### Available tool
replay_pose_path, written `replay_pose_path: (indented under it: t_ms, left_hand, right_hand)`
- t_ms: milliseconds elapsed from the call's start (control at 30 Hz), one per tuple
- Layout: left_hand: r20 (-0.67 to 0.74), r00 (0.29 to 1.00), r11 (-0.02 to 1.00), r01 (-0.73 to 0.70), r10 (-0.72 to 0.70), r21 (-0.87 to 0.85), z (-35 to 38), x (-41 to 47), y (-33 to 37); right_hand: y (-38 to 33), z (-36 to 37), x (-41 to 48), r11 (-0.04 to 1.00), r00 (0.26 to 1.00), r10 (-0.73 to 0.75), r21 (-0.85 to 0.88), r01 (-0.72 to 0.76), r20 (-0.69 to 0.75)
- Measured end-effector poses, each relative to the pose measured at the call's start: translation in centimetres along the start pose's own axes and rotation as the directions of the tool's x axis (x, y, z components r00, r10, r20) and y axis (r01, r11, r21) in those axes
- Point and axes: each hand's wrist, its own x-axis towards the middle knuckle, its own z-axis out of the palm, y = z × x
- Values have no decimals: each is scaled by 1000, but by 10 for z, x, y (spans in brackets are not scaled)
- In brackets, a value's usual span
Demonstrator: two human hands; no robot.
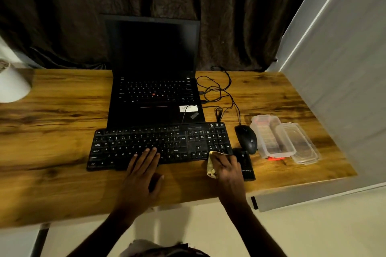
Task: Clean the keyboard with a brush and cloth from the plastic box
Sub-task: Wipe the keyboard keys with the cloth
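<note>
A black keyboard [163,144] lies on the wooden desk [62,131] in front of a laptop. My left hand [144,171] rests flat on its front middle keys, fingers straight. My right hand [226,166] grips a crumpled yellowish cloth [211,165] at the keyboard's front right corner, by the number pad. Right of the mouse stands the clear plastic box [269,135], open, with its lid [298,144] lying beside it. A black flat object with white print [247,167], perhaps the brush, lies just right of my right hand; I cannot make it out.
An open black laptop [154,81] stands behind the keyboard. A black mouse [246,139] and tangled cables [217,89] lie to the right. A white pot [12,85] sits at the desk's far left. Something small and red [275,158] shows under the box's front edge.
</note>
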Motion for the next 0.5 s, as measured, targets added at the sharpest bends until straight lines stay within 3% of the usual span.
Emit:
replay_pose_path:
  t_ms: [200,400,500]
  left_hand:
    - [-14,1000,1000,-7,7,0,-2,0,2]
    - [-25,1000,1000,-10,10,3,1,-1,0]
    - [-26,1000,1000,-1,1,13,1,0,0]
  right_hand:
    - [8,-6,3,981,982,190,-27,-190,-27]
    - [-32,4,4,998,999,40,46,-42,37]
    - [-21,5,4,997,997,55,51,-57,45]
